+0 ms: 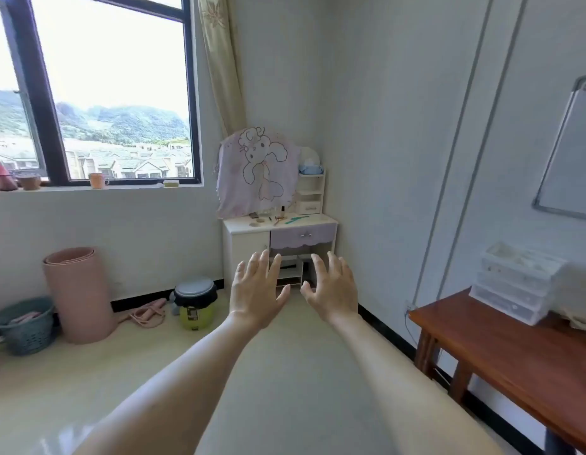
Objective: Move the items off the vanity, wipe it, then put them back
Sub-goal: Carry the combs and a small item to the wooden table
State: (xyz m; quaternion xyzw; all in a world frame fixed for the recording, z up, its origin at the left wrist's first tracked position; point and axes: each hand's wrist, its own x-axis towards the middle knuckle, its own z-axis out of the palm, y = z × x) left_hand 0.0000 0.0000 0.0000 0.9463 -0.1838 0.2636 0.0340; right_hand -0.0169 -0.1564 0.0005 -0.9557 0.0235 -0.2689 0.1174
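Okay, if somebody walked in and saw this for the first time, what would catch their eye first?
Probably the two bare hands, left hand and right hand, held out open and empty in the middle of the view. Straight beyond them, in the corner, stands the white vanity with small items scattered on top and a pink cartoon cloth draped over its back. The big window on the left, showing hills and rooftops, also draws the eye.

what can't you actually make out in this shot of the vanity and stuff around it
Head view only:
- Small items on the vanity top: too far and too small to identify, apart from a teal stick-like piece.
- Whatever stands behind the pink cartoon cloth: covered by it.
- Space under the vanity: partly blocked by the left hand and right hand.
- Whiteboard: cut off by the right edge.
- Basket contents: blurred.
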